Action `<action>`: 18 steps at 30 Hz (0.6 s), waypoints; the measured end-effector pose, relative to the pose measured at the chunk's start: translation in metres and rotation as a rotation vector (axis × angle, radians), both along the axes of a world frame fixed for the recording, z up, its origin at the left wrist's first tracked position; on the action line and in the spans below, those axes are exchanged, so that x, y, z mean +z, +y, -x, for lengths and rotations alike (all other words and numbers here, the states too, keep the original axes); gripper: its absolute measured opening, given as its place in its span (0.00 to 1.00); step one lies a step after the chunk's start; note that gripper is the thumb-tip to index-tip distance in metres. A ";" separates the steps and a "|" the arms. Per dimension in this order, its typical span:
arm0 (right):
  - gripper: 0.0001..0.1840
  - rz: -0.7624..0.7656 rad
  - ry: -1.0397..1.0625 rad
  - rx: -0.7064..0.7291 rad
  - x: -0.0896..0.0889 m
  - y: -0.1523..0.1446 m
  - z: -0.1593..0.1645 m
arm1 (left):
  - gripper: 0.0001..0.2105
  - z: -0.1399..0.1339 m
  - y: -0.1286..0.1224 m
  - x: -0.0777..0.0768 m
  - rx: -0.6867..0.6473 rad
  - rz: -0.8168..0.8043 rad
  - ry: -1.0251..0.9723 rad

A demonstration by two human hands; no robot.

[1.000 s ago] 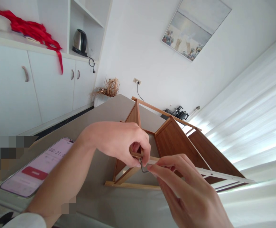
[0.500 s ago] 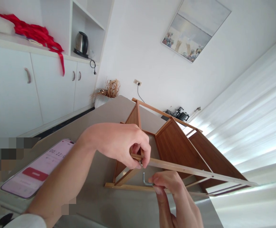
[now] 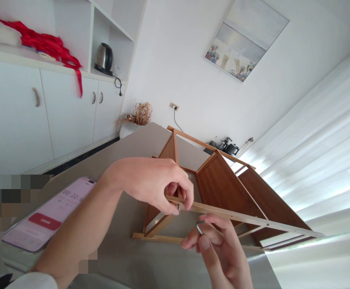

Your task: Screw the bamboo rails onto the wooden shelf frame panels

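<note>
A wooden shelf rack [image 3: 223, 180] with brown panels lies on its side on the grey table. My left hand [image 3: 156, 182] is closed around the near end of its upper rail [image 3: 223, 209], thumb and fingers on either side. A small metal screw [image 3: 179, 207] sticks out of that rail beside my left thumb. My right hand [image 3: 223, 249] is below and to the right, closed on a bent hex key [image 3: 199, 228]. The key's short arm shows between the fingers, apart from the screw; the rest of it is hidden by the hand.
A phone with a running timer [image 3: 48, 216] lies at the left by my forearm. The grey table [image 3: 126, 261] spreads under the rack. Behind are white cabinets [image 3: 69, 108], a kettle [image 3: 105, 58], a dried plant [image 3: 141, 114], dark appliances [image 3: 230, 148] and white curtains [image 3: 328, 140].
The hex key has turned in my right hand and moved slightly right, away from the screw; the right fingers have shifted their hold. My left hand stays on the rail.
</note>
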State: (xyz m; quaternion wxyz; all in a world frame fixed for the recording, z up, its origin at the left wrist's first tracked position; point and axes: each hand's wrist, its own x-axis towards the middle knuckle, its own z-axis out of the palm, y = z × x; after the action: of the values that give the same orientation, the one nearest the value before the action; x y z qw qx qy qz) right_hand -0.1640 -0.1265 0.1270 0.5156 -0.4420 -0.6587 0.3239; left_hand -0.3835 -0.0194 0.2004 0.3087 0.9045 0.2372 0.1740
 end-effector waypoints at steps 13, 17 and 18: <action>0.07 -0.316 -0.529 -0.065 0.007 0.011 -0.006 | 0.06 -0.001 -0.001 0.000 0.047 0.000 0.026; 0.06 -0.475 -0.626 0.042 0.007 0.020 -0.006 | 0.05 0.000 0.000 -0.001 0.002 0.012 -0.001; 0.07 -0.521 -0.644 0.052 0.006 0.023 -0.006 | 0.05 0.000 0.000 -0.001 0.010 0.015 -0.004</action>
State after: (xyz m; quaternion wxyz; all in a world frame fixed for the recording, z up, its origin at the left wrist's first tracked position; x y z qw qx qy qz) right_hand -0.1576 -0.1032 0.1329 0.3694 -0.3586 -0.8573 0.0045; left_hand -0.3831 -0.0198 0.1993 0.3149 0.9008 0.2423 0.1754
